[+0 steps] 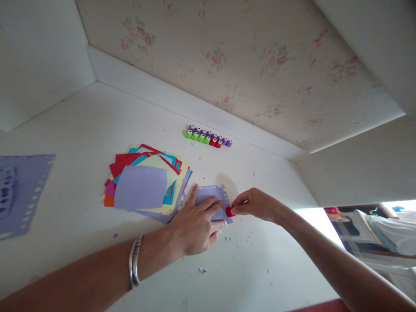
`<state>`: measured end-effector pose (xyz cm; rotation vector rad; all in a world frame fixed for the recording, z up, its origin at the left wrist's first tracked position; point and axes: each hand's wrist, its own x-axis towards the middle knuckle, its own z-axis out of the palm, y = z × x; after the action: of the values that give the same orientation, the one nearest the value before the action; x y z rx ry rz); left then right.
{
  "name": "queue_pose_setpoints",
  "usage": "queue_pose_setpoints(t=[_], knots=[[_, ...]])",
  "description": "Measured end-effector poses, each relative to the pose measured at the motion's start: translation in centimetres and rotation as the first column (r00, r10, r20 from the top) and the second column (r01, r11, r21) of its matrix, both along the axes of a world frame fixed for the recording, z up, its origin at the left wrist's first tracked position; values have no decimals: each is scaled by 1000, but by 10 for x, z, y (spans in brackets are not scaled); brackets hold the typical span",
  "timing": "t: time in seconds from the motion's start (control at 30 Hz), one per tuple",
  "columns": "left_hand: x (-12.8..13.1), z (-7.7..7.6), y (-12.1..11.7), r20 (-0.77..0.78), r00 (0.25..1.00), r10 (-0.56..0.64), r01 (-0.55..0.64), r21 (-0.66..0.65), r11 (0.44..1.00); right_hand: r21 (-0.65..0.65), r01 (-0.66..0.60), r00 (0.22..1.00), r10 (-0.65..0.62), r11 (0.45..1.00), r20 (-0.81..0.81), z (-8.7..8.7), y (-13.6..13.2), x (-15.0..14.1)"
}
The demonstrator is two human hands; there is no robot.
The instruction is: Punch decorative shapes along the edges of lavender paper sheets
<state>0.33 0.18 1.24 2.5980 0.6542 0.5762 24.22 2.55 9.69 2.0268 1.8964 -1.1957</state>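
My left hand [198,223] lies flat with fingers spread on a small purple paper sheet [209,192], pressing it to the white table. Small punched holes run along the sheet's far and right edges. At that right edge, my right hand [251,203] pinches a small red craft punch [230,211] between thumb and fingers. The punch sits against the paper's edge; whether the paper is inside its slot I cannot tell. Left of my left hand is a stack of coloured paper [152,158], topped by a plain purple sheet [141,188].
Rows of small craft punches [203,137] in purple, green and red stand near the back wall. A larger purple sheet [35,190] with cut-out edges lies far left. Tiny paper bits [202,270] are scattered over the table [81,130]. A floral panel [227,56] rises behind.
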Motion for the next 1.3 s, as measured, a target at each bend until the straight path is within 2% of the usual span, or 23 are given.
queue_pose_setpoints(t=[0.3, 0.67, 0.87, 0.97, 1.13, 1.3], knots=[[1, 8, 1, -36, 999, 4, -4, 1, 1000, 15, 111, 993, -112, 994, 45, -5, -6, -8], [3, 5, 0, -16, 1000, -11, 12, 18, 1000, 1, 87, 995, -87, 996, 58, 4, -3, -5], [3, 6, -1, -30, 1000, -7, 8, 40, 999, -94, 53, 993, -63, 994, -105, 6, -2, 4], [3, 5, -1, -22, 1000, -7, 8, 44, 999, -126, 48, 992, -62, 991, -114, 9, -3, 7], [3, 5, -1, -27, 1000, -6, 7, 43, 999, -106, 99, 991, -108, 989, -77, 12, -4, 10], [3, 6, -1, -27, 1000, -4, 5, 48, 999, -59, 81, 993, -86, 995, -82, 9, -7, 4]])
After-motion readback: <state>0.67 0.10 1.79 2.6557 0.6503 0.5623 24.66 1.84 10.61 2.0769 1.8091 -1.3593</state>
